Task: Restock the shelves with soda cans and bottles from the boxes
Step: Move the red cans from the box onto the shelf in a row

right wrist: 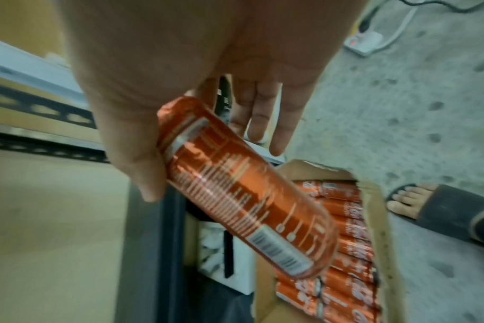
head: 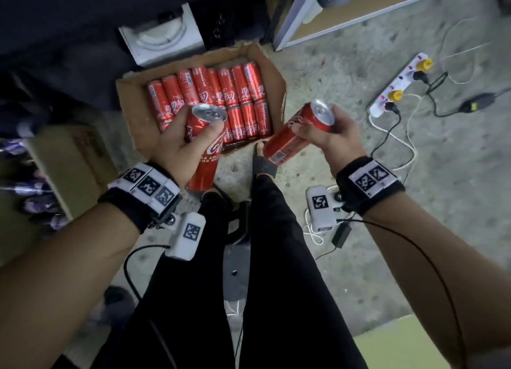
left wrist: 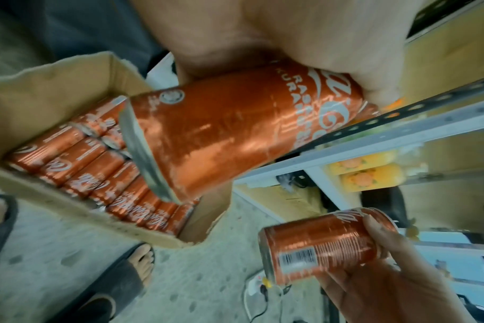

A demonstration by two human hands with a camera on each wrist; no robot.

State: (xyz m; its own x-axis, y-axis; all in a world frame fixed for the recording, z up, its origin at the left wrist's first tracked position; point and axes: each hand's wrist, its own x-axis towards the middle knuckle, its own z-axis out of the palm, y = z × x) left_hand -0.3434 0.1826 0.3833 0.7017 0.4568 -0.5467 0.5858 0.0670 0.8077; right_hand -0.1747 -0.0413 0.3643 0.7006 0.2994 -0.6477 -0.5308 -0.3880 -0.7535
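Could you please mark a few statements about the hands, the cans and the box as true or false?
1. Each hand holds a red can: the left hand one can, the right hand another. True.
2. The cardboard box is empty. False: cans lie in rows inside.
3. The box sits on a shelf. False: it is on the floor.
4. A power strip lies on the floor. True.
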